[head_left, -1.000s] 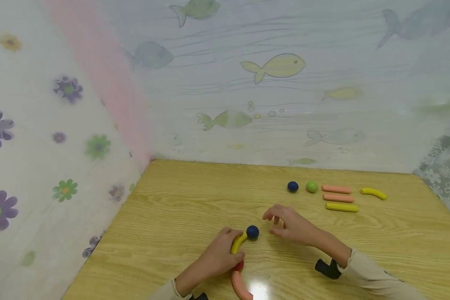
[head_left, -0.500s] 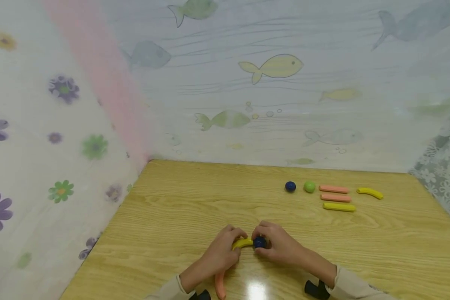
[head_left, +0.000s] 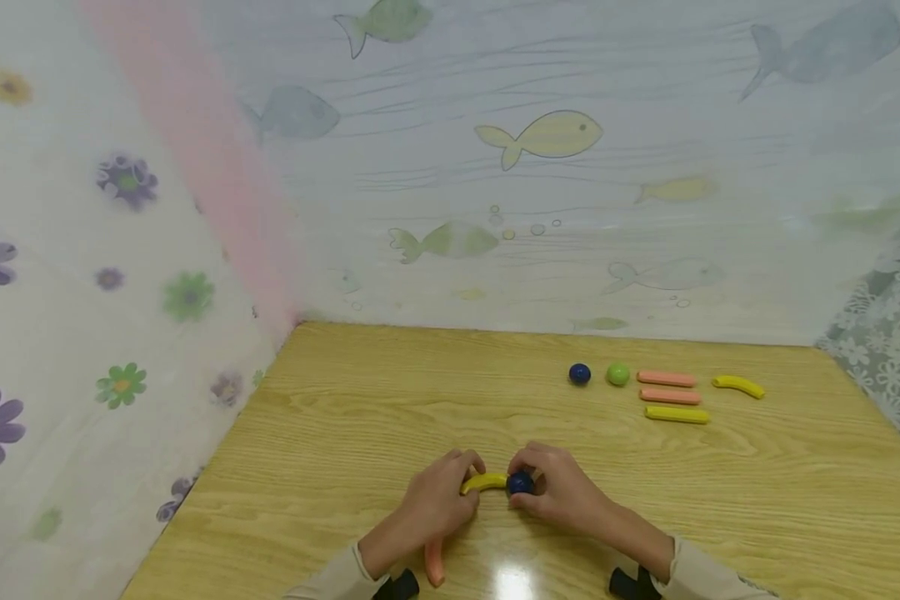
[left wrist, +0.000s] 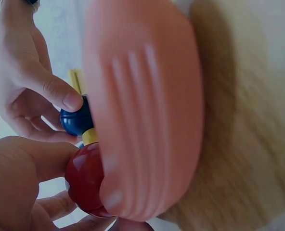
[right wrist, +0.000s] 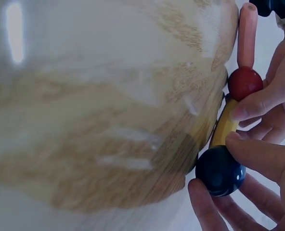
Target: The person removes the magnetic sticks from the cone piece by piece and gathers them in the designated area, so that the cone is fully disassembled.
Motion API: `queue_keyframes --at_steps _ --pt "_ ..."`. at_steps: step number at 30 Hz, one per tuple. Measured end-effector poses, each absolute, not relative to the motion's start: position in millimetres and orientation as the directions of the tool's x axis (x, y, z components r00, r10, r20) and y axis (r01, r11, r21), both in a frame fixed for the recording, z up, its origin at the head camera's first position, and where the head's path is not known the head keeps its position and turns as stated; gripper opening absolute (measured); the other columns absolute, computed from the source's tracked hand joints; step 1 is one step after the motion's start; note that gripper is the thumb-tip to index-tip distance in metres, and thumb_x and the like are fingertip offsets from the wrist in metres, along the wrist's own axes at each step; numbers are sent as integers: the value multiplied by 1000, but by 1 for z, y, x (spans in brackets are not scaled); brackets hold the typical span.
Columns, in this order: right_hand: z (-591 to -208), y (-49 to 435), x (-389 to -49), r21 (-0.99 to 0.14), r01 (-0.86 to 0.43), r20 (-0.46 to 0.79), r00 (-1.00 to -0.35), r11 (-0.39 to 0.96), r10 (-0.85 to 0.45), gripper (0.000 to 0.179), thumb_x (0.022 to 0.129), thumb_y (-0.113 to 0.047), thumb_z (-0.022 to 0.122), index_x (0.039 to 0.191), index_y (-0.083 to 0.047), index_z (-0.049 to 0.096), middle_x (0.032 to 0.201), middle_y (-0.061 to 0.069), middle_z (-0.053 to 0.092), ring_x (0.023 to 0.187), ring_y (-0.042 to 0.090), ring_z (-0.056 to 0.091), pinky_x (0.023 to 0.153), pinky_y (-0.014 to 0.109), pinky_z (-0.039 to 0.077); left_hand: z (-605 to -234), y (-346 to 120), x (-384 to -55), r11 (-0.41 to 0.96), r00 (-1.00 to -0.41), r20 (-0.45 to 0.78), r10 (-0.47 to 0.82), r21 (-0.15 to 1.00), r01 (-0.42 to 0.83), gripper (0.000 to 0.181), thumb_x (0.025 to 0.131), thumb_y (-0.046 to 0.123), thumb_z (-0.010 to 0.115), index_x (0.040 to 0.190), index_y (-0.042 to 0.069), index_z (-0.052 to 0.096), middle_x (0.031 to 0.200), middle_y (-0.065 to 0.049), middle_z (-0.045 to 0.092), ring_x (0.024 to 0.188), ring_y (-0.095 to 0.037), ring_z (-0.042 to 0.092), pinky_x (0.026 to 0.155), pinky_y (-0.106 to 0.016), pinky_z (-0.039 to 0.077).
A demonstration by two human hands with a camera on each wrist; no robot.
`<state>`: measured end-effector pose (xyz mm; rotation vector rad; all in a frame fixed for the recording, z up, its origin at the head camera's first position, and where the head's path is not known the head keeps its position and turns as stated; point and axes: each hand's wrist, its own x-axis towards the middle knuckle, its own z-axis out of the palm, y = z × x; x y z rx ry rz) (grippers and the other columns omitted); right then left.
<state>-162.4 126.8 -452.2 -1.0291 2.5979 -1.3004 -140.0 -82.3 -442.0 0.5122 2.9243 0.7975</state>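
A chain of toy pieces lies in front: a curved pink stick point(head_left: 435, 561), a red ball point(right wrist: 245, 83), a curved yellow stick point(head_left: 487, 482) and a dark blue ball point(head_left: 521, 482). My left hand point(head_left: 438, 496) grips the yellow stick close to the red ball, which it covers in the head view. With thumb and fingers, my right hand point(head_left: 566, 492) pinches the blue ball at the yellow stick's other end. The right wrist view has the pieces end to end. In the left wrist view, the pink stick point(left wrist: 147, 110) looms large beside the red ball point(left wrist: 84, 178).
Toward the back right of the wooden table point(head_left: 360, 392) lie another blue ball point(head_left: 580, 374), a green ball point(head_left: 618, 374), two straight pink sticks point(head_left: 666, 379), a straight yellow stick point(head_left: 677, 414) and a curved yellow one point(head_left: 738, 386). Printed fabric walls point(head_left: 420, 167) rise behind and left.
My right hand has come down and left and taken hold of the blue ball. The yellow stick has turned from slanted to nearly level, and the pink stick has swung left.
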Motion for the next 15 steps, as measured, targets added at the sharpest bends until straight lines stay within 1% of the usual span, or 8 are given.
queue_keyframes --at_steps 3,6,10,15 --pt "-452 128 -163 -728 -539 226 -772 423 -594 23 76 -10 80 93 -7 65 92 -1 59 80 11 59 64 23 52 -442 -82 -141 809 -940 18 340 504 302 23 79 9 66 101 17 64 80 6 51 67 -8 46 55 -28 38" --pt "-452 134 -164 -727 -533 215 -775 433 -594 23 76 -8 79 94 -6 65 95 1 61 84 13 60 66 23 52 -442 -83 -142 811 -942 13 334 506 295 23 79 10 67 100 17 64 81 6 52 70 -8 47 56 -30 38" --pt "-452 147 -168 -725 -508 205 -803 465 -559 25 75 -4 79 96 -5 65 96 3 61 86 18 61 66 23 52 -444 -85 -143 805 -946 14 323 522 282 23 78 8 66 100 16 64 84 6 54 72 -9 49 58 -32 39" --pt "-448 167 -178 -701 -491 223 -840 518 -494 26 76 -4 78 97 -2 65 95 5 62 84 21 61 64 22 52 -445 -90 -146 784 -941 20 337 548 293 24 78 7 66 100 16 64 82 6 52 71 -10 47 56 -29 38"
